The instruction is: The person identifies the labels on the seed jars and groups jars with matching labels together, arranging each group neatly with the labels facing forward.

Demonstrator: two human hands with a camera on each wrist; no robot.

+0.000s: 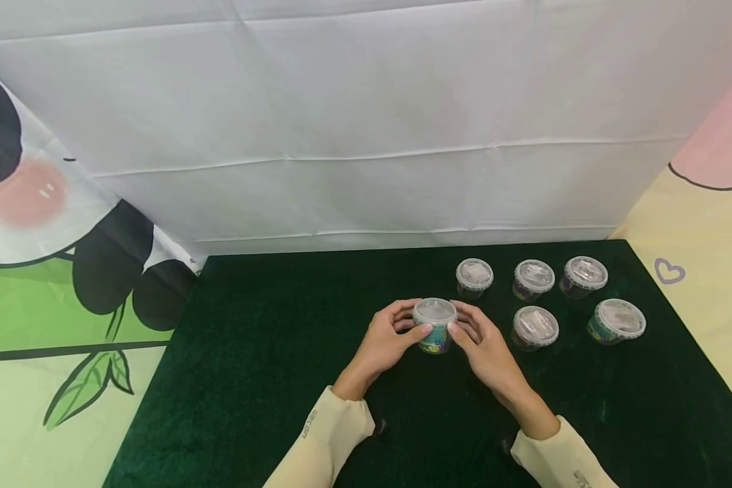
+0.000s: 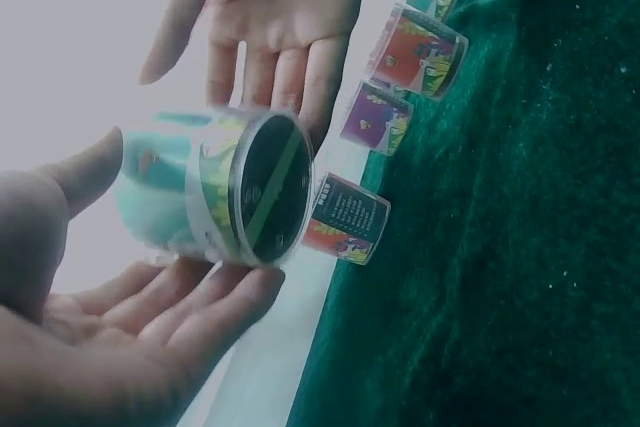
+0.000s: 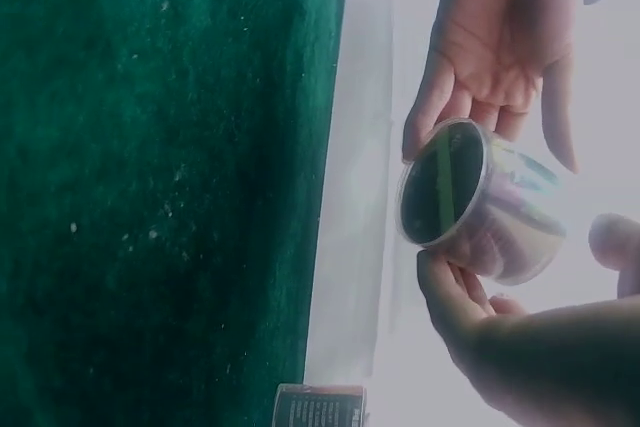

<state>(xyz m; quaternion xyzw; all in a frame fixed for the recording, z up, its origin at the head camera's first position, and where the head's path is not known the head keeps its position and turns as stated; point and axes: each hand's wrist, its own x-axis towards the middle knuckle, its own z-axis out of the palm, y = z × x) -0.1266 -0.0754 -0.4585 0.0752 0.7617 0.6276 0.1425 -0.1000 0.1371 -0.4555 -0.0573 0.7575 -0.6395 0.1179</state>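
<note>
Both hands hold one small round plastic tub (image 1: 434, 332), upright, with a clear lid and a teal, colourful side. My left hand (image 1: 385, 339) grips its left side, thumb in front and fingers behind. Opposite it, my right hand (image 1: 484, 349) has its thumb at the front right edge and fingers around the back. In the left wrist view, the dark base of the tub (image 2: 272, 189) with a green stripe shows, raised off the cloth. The right wrist view shows the same tub (image 3: 515, 217) between the hands.
Several similar lidded tubs stand to the right on the dark green cloth (image 1: 268, 325). The closest are a back tub (image 1: 474, 274) and a front one (image 1: 535, 327); another tub (image 1: 616, 320) is farthest right. A white sheet (image 1: 366, 196) hangs behind the table.
</note>
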